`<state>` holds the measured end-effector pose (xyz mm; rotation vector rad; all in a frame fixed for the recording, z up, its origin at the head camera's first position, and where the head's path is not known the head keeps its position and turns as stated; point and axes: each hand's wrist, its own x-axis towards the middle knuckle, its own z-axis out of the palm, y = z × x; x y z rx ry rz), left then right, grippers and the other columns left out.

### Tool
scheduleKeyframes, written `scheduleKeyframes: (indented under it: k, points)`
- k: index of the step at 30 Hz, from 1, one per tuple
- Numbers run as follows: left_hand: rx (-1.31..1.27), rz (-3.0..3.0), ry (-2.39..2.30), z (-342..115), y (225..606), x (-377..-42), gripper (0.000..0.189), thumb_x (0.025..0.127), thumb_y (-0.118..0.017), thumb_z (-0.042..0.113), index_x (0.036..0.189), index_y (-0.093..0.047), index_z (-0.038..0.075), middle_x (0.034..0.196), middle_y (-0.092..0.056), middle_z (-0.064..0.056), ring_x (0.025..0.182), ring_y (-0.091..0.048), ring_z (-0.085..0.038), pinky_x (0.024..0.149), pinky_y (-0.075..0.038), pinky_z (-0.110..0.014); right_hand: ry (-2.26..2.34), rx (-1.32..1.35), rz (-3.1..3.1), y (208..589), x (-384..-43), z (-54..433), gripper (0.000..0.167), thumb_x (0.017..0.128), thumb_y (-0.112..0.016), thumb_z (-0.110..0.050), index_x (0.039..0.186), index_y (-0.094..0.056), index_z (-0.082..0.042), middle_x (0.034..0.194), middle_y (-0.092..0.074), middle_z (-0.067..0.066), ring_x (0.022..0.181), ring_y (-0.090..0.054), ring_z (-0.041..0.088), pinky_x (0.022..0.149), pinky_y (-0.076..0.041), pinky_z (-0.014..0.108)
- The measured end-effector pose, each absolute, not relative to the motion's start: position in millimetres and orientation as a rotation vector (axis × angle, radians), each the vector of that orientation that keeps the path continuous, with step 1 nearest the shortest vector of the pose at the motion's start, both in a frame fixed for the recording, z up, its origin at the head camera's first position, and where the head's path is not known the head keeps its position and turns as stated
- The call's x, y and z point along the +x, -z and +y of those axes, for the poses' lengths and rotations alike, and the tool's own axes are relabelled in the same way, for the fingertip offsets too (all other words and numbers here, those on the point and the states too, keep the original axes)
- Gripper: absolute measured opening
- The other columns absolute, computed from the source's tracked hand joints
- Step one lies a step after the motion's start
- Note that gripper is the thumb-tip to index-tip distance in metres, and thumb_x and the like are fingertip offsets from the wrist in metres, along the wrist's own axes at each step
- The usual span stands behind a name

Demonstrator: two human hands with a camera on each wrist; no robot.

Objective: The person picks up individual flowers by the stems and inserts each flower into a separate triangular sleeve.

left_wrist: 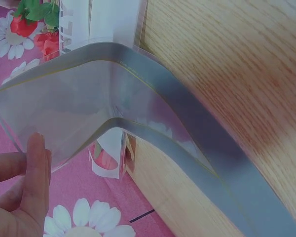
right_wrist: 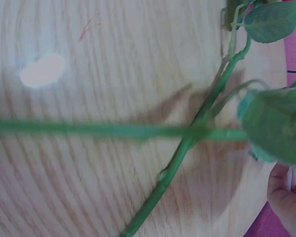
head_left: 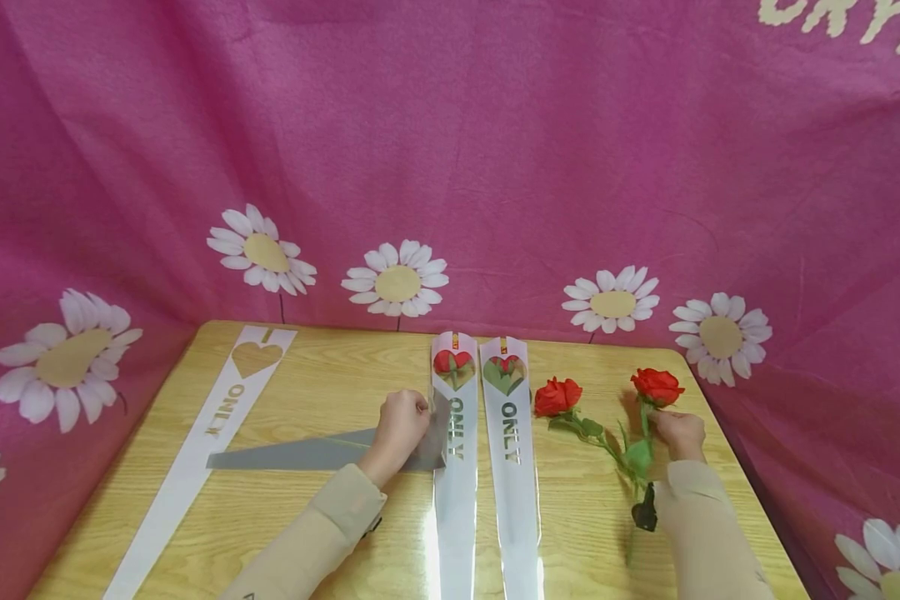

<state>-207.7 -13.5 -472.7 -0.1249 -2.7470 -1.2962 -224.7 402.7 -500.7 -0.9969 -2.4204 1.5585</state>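
Note:
My left hand (head_left: 402, 425) pinches the wide end of a grey-bordered, see-through flower sleeve (head_left: 292, 454) above the middle of the table. The sleeve's narrow end points left; in the left wrist view the sleeve (left_wrist: 202, 128) bends sharply. At the right, my right hand (head_left: 682, 432) grips an artificial red rose (head_left: 657, 387) by its stem, just below the bloom. Its green stem (right_wrist: 89, 128) crosses another stem (right_wrist: 172, 168) in the right wrist view. That other stem belongs to a second red rose (head_left: 557, 397) lying on the table, left of my right hand.
Two white ONLY sleeves, one left (head_left: 455, 508) and one right (head_left: 515, 517), lie side by side, each with a red rose showing through a heart window. A flat white ONLY sleeve (head_left: 187, 467) lies at the left. Behind the wooden table (head_left: 345, 367) hangs a pink daisy-print cloth (head_left: 450, 150).

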Motion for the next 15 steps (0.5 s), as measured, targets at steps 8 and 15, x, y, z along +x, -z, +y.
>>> scheduleKeyframes:
  k: [8,15]
  points:
    - [-0.13,-2.74,1.298,-13,473,-207,0.016,0.075,-0.058,-0.007,0.062,-0.064,-0.002,0.056,-0.056,-0.004,0.045,-0.041,-0.009,0.039,-0.033,-0.019,-2.189,-1.036,-1.92,493,-223,396,0.02,0.081,-0.054,0.006,0.065,-0.056,-0.006,0.061,-0.056,-0.002,0.055,-0.057,0.005,0.057,-0.053,0.02]
    - [-0.125,-2.735,1.318,-12,471,-206,0.019,0.076,-0.057,-0.006,0.06,-0.064,0.0,0.052,-0.054,-0.002,0.041,-0.041,-0.008,0.037,-0.033,-0.017,-2.455,-1.092,-1.642,485,-214,386,0.036,0.09,-0.046,0.0,0.06,-0.061,-0.011,0.06,-0.06,-0.003,0.056,-0.054,0.004,0.055,-0.049,0.016]
